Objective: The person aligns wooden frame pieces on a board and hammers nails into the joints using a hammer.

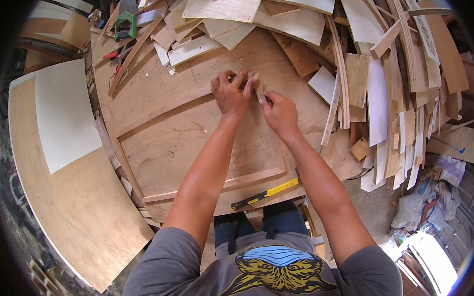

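Note:
A rectangular frame of thin wooden strips (166, 110) lies on a plywood work surface (194, 131). At its far right corner, both of my hands are close together. My left hand (230, 95) is curled with its fingers pressed on the corner. My right hand (279, 113) pinches the right-hand wooden strip (259, 89), whose end shows between the two hands. Much of that strip runs hidden under my right hand and forearm. Near the front edge lies a hammer (268, 193) with a yellow and black handle, its head partly covered by my right forearm.
Plywood offcuts (225, 5) pile up along the far side, and long wood strips (342, 74) crowd the right. A green-handled saw (125, 26) and red-handled pliers (114, 56) lie at the far left. A large plywood sheet (65, 208) stands beyond the left edge.

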Available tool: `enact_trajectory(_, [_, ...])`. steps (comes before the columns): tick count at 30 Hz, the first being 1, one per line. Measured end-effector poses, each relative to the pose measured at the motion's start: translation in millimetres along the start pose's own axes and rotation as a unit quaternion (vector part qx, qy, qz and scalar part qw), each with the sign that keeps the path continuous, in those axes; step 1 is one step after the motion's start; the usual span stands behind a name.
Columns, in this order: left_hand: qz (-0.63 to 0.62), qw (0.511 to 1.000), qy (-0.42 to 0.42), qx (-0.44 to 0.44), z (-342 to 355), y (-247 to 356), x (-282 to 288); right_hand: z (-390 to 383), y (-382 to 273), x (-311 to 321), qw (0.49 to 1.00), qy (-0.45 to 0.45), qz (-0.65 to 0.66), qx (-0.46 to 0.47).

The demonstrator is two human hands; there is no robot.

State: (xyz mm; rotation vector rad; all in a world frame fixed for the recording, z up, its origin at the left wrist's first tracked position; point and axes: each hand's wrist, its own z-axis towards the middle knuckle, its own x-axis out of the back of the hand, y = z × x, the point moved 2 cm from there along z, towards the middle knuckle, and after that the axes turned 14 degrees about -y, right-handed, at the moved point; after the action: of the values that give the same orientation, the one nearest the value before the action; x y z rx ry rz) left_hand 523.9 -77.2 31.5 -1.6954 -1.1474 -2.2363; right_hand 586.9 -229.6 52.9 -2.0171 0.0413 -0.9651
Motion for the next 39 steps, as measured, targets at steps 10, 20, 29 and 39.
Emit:
enact_trajectory(10, [-0.009, 1.000, -0.008, 0.012, -4, 1, 1, -2, -1, -5, 1.000, 0.010, 0.016, 0.014])
enact_trajectory(20, [-0.037, 0.999, 0.004, 0.012, -12, -6, -7, -3, -6, -8, 1.000, -0.015, 0.009, 0.007])
enact_trajectory(29, [0.004, 0.998, 0.058, 0.032, -21, 18, -17, -4, -7, -11, 1.000, 0.004, 0.000, 0.017])
enact_trajectory(39, [-0.071, 0.996, 0.038, 0.046, -31, 8, -14, -8, -8, -21, 1.000, 0.005, -0.011, 0.021])
